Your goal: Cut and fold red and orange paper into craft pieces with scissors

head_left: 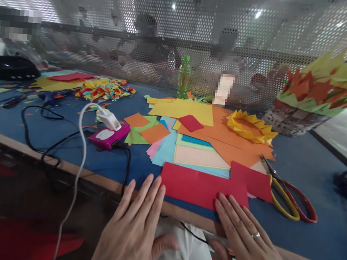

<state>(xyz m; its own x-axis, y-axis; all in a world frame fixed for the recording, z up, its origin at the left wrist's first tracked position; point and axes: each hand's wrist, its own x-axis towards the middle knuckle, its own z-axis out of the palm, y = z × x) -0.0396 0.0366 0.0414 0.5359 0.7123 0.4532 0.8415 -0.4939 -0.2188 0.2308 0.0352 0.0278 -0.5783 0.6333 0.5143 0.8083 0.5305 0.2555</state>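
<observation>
A red paper strip (196, 184) lies flat along the front edge of the blue table. My left hand (138, 219) is open, its fingers stretched out and the fingertips at the strip's left end. At the right end my right hand (243, 235), with a ring on one finger, lies open with its fingertips on the paper. A smaller red piece (253, 180) lies by the strip's right end. Scissors (288, 195) with a yellow and a red handle rest to the right of it. Behind the strip are stacked coloured sheets (200, 153).
A yellow pointed paper ring (252, 126) sits on orange sheets. A paper-spiked basket (304, 112) stands at right, a green bottle (184, 78) at the back. At left are a purple power adapter (108, 136), a white cable (81, 155) and folded paper pieces (104, 88). Behind rises a perforated metal screen (165, 45).
</observation>
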